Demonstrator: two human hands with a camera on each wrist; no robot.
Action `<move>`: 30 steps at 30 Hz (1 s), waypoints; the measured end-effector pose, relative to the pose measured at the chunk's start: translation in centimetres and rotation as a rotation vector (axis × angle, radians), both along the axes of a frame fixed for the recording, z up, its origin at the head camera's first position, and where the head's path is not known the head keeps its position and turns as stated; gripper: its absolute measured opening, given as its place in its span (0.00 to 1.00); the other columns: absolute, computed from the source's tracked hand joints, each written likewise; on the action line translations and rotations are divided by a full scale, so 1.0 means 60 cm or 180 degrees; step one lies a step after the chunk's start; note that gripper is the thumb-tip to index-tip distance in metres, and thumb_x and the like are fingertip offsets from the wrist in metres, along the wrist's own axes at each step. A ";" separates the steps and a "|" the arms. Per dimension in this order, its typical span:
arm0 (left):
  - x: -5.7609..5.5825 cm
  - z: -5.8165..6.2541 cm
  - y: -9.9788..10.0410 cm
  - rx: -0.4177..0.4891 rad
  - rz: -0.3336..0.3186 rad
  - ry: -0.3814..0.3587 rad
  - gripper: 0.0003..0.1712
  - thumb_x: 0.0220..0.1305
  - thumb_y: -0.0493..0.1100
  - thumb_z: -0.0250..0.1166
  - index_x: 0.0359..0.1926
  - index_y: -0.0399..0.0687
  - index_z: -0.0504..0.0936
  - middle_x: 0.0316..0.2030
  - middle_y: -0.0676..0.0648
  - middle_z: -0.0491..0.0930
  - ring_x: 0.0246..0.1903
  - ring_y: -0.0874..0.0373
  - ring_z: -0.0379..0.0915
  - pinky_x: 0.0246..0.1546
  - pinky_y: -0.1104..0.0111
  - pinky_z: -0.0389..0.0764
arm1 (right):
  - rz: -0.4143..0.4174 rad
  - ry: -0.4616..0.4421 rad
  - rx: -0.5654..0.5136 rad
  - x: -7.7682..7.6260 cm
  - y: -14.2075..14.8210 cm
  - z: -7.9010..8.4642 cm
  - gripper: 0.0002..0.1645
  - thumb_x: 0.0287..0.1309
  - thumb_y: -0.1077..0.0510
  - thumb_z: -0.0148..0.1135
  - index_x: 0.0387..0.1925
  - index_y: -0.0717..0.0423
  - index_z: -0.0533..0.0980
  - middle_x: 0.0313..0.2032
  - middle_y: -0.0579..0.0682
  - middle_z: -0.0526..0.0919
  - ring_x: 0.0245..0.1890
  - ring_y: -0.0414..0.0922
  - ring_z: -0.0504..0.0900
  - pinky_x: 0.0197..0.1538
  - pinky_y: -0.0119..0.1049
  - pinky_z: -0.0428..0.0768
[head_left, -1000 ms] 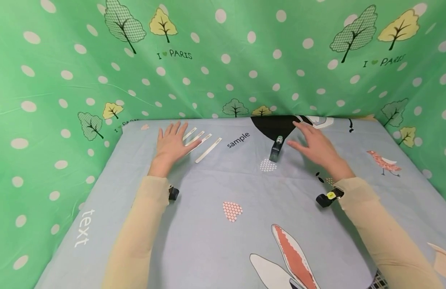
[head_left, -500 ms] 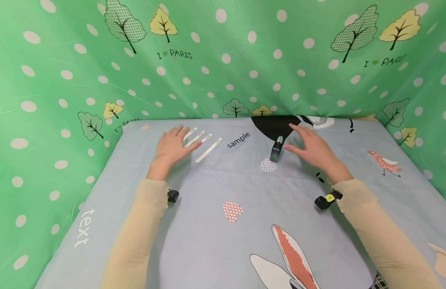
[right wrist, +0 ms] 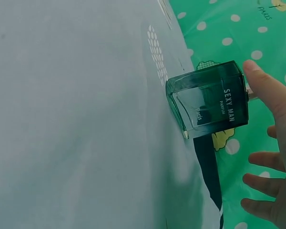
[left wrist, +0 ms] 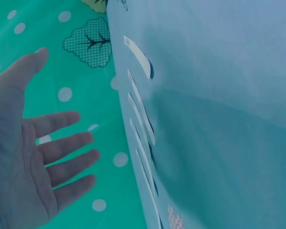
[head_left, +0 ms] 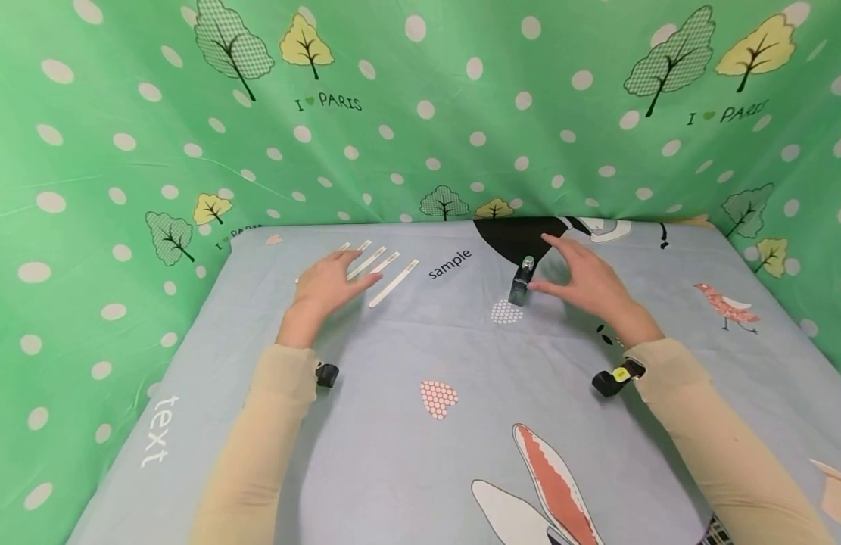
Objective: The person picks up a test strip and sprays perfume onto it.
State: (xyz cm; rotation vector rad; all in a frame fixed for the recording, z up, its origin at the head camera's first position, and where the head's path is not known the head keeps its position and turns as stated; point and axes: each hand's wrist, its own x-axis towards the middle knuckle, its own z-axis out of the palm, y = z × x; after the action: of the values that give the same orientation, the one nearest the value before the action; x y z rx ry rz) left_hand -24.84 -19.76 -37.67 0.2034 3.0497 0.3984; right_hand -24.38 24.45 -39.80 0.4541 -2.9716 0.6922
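Observation:
A dark green glass perfume bottle [head_left: 520,284] stands upright on the cloth; the right wrist view shows its lettered front [right wrist: 207,102]. Beside its right side is my right hand [head_left: 590,286], fingers spread, with the thumb tip [right wrist: 255,71] right at the bottle's upper part and the other fingers apart from it. To the left, several narrow white paper strips [head_left: 394,283] lie side by side, small print at their far ends. My left hand [head_left: 321,291] hovers over the leftmost ones and partly hides them. Its fingers [left wrist: 66,145] are relaxed and hold nothing.
A pale blue printed cloth [head_left: 393,469] covers the table, with hearts, a bird and rabbit ears as flat prints. Behind and to the left hangs a green dotted curtain [head_left: 365,166]. A small black camera [head_left: 609,382] sits on the right wrist.
My right hand has moved left, bringing its thumb up to the perfume bottle. My left hand has drawn back slightly and its fingers bend more, uncovering more of the strips' far ends.

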 end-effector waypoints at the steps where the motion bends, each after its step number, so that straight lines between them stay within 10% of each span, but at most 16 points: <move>1: 0.001 0.000 0.000 0.0005 0.0009 -0.0010 0.48 0.63 0.77 0.51 0.75 0.55 0.62 0.75 0.42 0.60 0.74 0.42 0.56 0.66 0.42 0.68 | 0.0005 -0.0005 0.0000 0.000 -0.001 0.000 0.60 0.52 0.27 0.66 0.78 0.43 0.52 0.74 0.59 0.61 0.74 0.62 0.59 0.69 0.65 0.63; 30: 0.014 -0.021 -0.006 0.0468 -0.0013 -0.0269 0.37 0.62 0.66 0.63 0.61 0.45 0.76 0.51 0.42 0.84 0.53 0.45 0.79 0.58 0.52 0.76 | 0.0102 -0.0049 -0.0095 -0.001 -0.017 -0.005 0.58 0.53 0.32 0.69 0.77 0.47 0.53 0.74 0.60 0.62 0.72 0.63 0.61 0.68 0.64 0.64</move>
State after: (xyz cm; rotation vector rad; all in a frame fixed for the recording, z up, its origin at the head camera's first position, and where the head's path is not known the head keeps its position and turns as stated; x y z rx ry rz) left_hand -23.99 -20.10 -38.95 0.1942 2.9383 0.6155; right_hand -24.46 23.43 -40.07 0.4977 -2.9701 0.7453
